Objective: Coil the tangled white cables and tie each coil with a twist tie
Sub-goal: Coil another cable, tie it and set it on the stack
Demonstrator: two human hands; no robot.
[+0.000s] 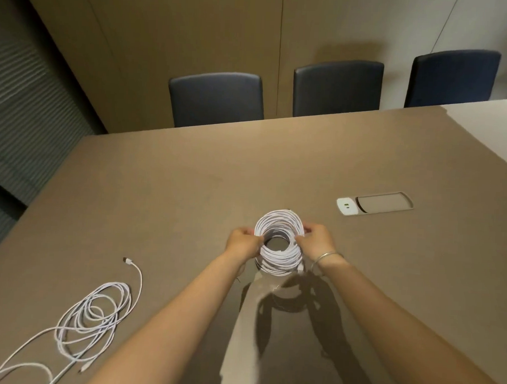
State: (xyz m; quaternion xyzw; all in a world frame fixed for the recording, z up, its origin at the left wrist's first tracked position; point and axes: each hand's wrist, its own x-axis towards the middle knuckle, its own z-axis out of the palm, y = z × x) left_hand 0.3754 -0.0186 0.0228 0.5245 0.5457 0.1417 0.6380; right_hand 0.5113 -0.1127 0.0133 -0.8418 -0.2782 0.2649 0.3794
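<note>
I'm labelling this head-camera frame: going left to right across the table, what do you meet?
Loose white cable → left hand → coiled white cable → right hand → table power socket → cable-port cover.

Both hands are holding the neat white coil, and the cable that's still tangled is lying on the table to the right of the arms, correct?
Not quite. The head view shows the left hand and right hand gripping the white coil, but the tangled cable lies on the table to the left of the arms, not the right.
</note>
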